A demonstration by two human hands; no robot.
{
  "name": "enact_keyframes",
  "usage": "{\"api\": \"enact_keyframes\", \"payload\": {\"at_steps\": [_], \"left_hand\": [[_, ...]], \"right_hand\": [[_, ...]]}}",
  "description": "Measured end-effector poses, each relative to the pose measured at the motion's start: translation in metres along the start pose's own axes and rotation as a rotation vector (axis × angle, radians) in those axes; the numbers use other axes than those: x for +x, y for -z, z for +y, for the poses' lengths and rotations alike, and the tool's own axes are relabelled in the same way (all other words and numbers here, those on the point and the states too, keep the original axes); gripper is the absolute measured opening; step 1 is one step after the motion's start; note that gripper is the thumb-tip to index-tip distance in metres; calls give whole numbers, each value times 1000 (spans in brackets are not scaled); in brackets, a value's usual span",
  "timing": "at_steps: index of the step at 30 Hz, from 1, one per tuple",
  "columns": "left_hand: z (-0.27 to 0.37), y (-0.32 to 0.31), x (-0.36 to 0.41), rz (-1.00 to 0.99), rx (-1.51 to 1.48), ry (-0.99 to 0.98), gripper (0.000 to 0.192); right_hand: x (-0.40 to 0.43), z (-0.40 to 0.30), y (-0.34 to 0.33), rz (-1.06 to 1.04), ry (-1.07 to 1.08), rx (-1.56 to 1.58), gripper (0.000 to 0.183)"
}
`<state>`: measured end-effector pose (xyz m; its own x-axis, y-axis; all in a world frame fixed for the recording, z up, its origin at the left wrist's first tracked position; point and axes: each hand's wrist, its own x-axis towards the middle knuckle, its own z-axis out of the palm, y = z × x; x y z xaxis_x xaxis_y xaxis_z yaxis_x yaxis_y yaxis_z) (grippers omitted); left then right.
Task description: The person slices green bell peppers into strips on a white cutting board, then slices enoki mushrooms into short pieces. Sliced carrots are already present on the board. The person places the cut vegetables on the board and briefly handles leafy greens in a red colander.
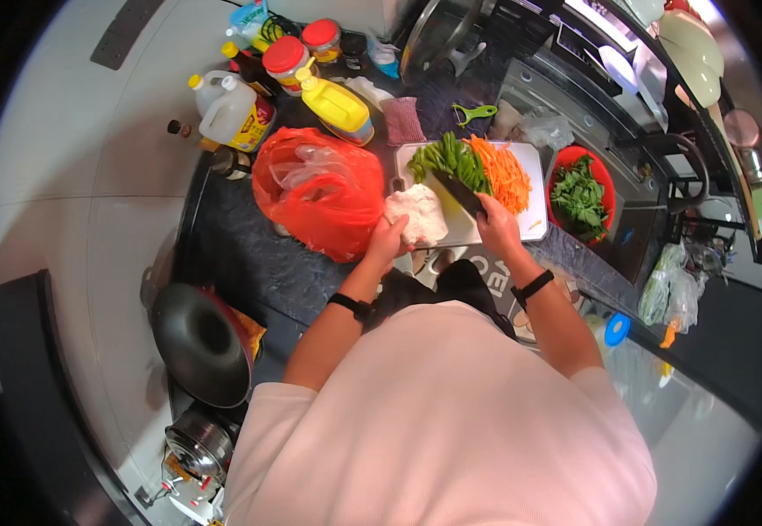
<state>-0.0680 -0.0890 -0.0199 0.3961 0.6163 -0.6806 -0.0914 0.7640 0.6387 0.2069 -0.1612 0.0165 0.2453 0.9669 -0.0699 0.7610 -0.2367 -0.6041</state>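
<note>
My left hand (387, 242) holds a pale, lumpy slab (416, 214), perhaps raw meat or dough, at the near left corner of a white cutting board (536, 227). In my right hand (498, 224) is a kitchen knife (458, 193), its dark blade angled away to the left over the board. Cut green peppers (450, 160) lie beyond the blade, and a pile of shredded carrot (502, 175) lies right beside them. A red plastic bag (318, 191) bulges just left of the slab.
Right of the board, a red basin (611, 191) of leafy greens stands in the sink. Behind are a yellow bottle (338, 108), red-lidded jars (289, 62), a pink cloth (404, 121) and a green peeler (477, 113). A dark wok (202, 345) stands at lower left.
</note>
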Motion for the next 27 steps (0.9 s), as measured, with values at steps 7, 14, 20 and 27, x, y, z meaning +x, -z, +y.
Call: {"api": "enact_keyframes", "payload": {"at_steps": [7,14,20,27], "left_hand": [[-10,-11,32,206,835,179,50],[13,-21,4,77,1477,-722,66],[21,-56,5,10,1631,-651,91],[-4,-59,1,12,1732,-716,105]], "right_hand": [[-7,-12,12,-155,15,-146,39],[-14,-36,10,-51,54,-284,35],[-30,-51,15,-49,225,-438,40],[-42,-64,17,-130,164,-366,40]]}}
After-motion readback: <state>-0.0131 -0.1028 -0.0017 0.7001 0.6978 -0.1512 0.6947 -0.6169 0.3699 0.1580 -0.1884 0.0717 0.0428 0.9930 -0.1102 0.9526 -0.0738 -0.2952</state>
